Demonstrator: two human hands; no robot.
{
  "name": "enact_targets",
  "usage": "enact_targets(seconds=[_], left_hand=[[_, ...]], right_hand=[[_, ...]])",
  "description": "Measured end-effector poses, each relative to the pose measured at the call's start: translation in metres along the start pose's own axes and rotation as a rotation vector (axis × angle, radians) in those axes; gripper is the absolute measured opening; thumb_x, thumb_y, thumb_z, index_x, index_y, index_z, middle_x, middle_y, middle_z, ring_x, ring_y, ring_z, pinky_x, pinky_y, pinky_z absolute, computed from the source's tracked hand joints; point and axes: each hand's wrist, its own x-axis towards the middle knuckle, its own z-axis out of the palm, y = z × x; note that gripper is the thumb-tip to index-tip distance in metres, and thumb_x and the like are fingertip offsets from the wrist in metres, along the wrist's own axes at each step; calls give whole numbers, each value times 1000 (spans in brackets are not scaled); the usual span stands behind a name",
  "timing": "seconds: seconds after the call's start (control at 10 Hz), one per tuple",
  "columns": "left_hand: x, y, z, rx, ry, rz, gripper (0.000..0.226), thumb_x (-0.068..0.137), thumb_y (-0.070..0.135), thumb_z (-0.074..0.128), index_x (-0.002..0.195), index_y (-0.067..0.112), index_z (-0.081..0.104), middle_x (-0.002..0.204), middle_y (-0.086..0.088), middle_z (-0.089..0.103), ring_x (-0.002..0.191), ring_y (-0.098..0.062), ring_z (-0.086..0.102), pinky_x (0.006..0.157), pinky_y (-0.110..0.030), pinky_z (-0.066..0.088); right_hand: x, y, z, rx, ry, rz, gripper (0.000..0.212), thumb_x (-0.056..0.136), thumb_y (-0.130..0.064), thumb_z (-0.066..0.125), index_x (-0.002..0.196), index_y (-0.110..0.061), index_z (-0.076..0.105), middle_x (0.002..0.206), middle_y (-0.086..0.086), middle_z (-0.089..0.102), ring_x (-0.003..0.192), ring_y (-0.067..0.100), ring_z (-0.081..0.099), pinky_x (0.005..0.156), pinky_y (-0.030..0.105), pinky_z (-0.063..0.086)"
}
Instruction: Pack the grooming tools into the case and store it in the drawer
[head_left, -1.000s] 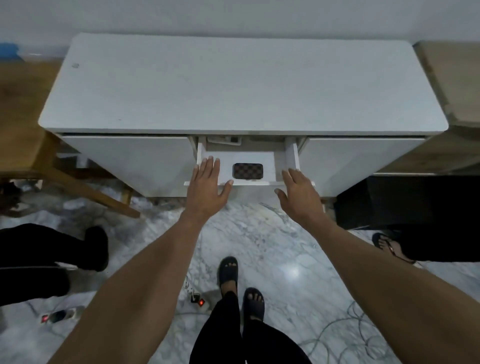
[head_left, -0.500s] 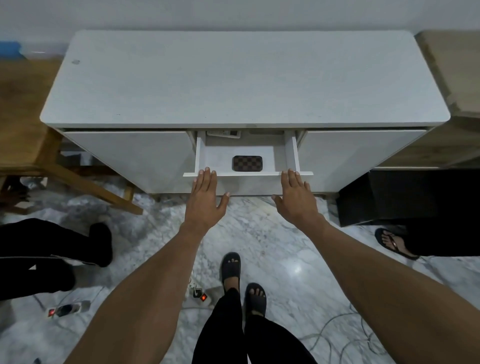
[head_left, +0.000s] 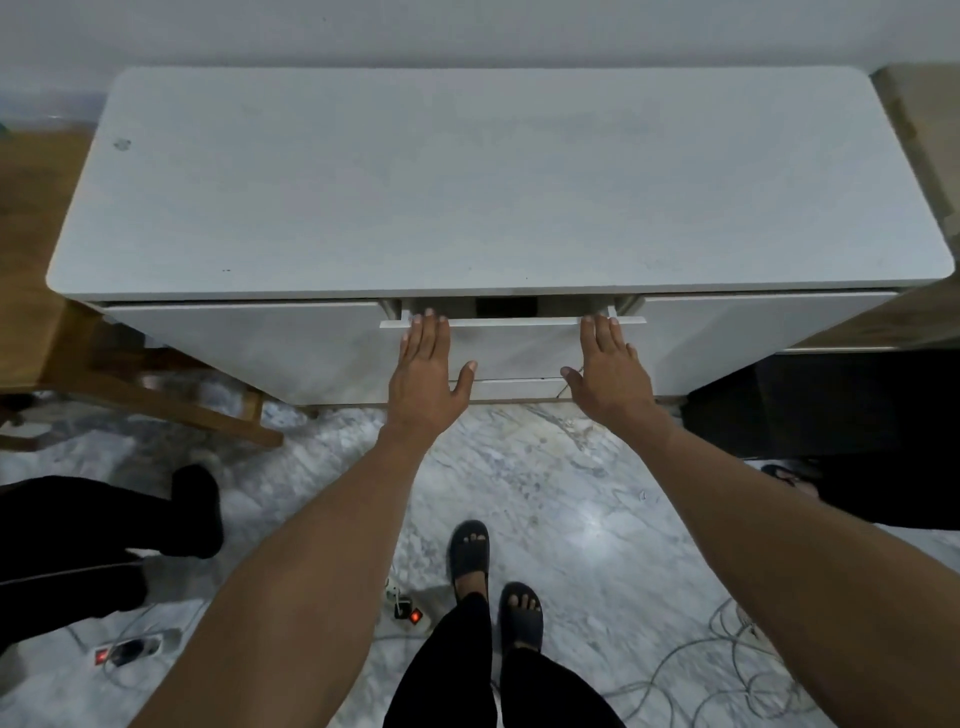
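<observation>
The inside of the drawer (head_left: 511, 340) is almost all hidden under the counter (head_left: 467, 182); only a dark slit shows in the middle of the frame. What lies inside cannot be seen. Both forearms are cut off at the bottom edge.

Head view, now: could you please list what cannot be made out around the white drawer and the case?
- Dark checkered case: only a dark sliver shows in the gap; the white cabinet top overhangs it, so its pattern and whether it is the case cannot be told.
- Drawer interior: hidden by the white drawer front.
- Palms of the left hand and right hand: facing away.
- Both elbows: cut off by the bottom edge.
</observation>
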Motion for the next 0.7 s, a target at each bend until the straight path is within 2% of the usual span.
enact_targets(seconds=[0.3, 0.4, 0.5, 0.6, 0.7], left_hand=[[27, 7, 13, 15, 33, -81, 79, 101, 47, 28, 160, -4, 29, 168, -25, 29, 160, -39, 19, 133, -48, 14], [29, 14, 18, 49, 5, -110, 81, 101, 49, 30, 162, -4, 23, 170, -25, 23, 161, -39, 13, 133, -48, 11], [32, 24, 13, 69, -74, -169, 87, 100, 53, 30, 164, -3, 12, 173, -24, 13, 163, -37, 2, 133, -44, 0], [33, 28, 5, 47, -93, -175, 85, 106, 55, 34, 165, 0, 8, 174, -21, 8, 163, -33, -2, 133, -43, -3], [25, 22, -11, 37, -127, -170, 84, 108, 54, 39, 166, 2, 10, 175, -18, 7, 164, -30, -1, 132, -41, -2]], right_hand=[[36, -10, -4, 33, 34, 40, 71, 102, -33, 45, 154, 0, 9, 161, 23, 7, 151, 36, 3, 121, 46, 18], [38, -20, -1, 34, 42, 89, 69, 103, -33, 42, 153, 2, 8, 161, 25, 8, 151, 36, 3, 122, 45, 15], [40, -27, -3, 17, 30, 121, 72, 103, -35, 42, 153, 3, 8, 161, 26, 8, 150, 38, 4, 121, 46, 18], [38, -23, -10, 82, -2, 124, 76, 101, -39, 45, 154, -1, 7, 161, 23, 6, 151, 36, 3, 120, 49, 19], [21, -14, -15, 138, 3, 40, 73, 100, -40, 47, 155, -10, 10, 163, 19, 5, 151, 33, 4, 119, 49, 22]])
